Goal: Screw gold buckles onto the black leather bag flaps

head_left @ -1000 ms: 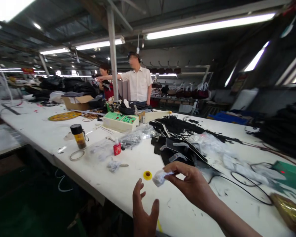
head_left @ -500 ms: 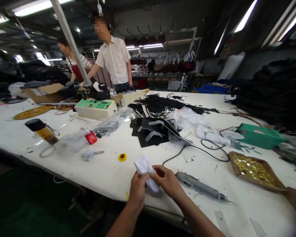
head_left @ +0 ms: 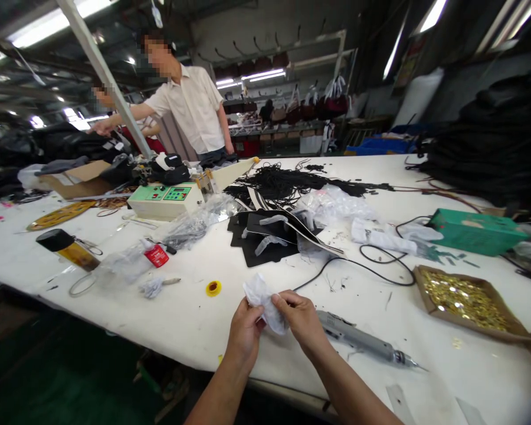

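Observation:
A crumpled white piece of soft material (head_left: 265,304), cloth or thin paper, is held up between my two hands over the front of the table (head_left: 168,319). My left hand (head_left: 244,330) pinches its lower left side between thumb and fingers. From the right, my right hand (head_left: 298,316) pinches the other side with thumb and forefinger. Just beyond my right hand lies a grey electric screwdriver (head_left: 363,341), its bit pointing right. A small yellow ring-shaped roll (head_left: 213,288) sits left of my hands.
Black flat pieces (head_left: 268,239) lie ahead, near a black cord pile (head_left: 274,180). At right are a cardboard tray of gold-coloured parts (head_left: 466,301) and a green box (head_left: 478,231). A red bottle (head_left: 156,255) and control machine (head_left: 166,200) stand left. A person (head_left: 194,109) stands across the table.
The white material looks more spread and crumpled between my fingers. My right hand has shifted slightly. Across the table, the person has raised and stretched an arm to the left.

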Motion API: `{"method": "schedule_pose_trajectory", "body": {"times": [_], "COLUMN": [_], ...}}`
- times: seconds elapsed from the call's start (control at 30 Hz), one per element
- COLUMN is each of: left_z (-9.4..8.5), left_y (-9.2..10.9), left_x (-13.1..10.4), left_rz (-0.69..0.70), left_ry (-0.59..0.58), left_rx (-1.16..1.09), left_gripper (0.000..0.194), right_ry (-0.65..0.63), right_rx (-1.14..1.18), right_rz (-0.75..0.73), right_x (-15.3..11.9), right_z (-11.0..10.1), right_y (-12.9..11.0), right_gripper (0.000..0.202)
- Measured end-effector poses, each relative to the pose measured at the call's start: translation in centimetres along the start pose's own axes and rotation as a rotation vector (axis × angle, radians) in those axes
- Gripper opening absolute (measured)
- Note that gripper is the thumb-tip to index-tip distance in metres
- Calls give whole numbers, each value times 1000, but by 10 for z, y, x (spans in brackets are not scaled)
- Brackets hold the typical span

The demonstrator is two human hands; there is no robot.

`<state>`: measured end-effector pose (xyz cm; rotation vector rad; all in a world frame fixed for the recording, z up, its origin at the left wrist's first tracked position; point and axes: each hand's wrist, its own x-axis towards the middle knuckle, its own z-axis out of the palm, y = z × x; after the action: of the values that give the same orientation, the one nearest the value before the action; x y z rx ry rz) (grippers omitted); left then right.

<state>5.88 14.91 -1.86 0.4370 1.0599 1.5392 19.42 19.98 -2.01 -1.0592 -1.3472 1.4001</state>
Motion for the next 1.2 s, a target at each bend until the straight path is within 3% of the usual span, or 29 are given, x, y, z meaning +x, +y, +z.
{"method": "schedule_pose_trajectory", "body": {"times": [0.1, 0.27, 0.4, 0.6, 0.77, 0.9, 0.97, 1.1, 1.2], "left_z": [2, 4, 0, -18, -41, -55, -59, -60, -58], "left_y": [7, 33, 68, 108, 126, 134, 136, 139, 145], "left_x": [7, 38, 70, 107, 130, 145, 153, 173, 186], "left_rz": [49, 119, 165, 230, 343, 446, 456, 440, 432], "left_ry": [78, 186, 277, 340, 403, 364, 315, 257, 243], "left_rx": [14, 5, -2, 50, 317, 582, 699, 846, 836], "left_gripper": [63, 64, 52, 55, 61, 70, 59, 17, 24], "right_ry": [58, -77, -78, -129, -190, -214, -234, -259, -238], "right_rx": [-163, -163, -231, -279, -300, -296, -290, -264, -231], "right_rz": [-171, -147, -215, -295, -384, -427, -441, -446, -444], "right_x": [13, 52, 100, 166, 199, 214, 219, 224, 225], "right_z": [4, 32, 62, 103, 133, 148, 152, 152, 146], "right_y": [-19, -50, -65, -81, -101, -122, -131, -140, -144], "right_gripper": [31, 38, 41, 36, 32, 33, 34, 38, 42]}}
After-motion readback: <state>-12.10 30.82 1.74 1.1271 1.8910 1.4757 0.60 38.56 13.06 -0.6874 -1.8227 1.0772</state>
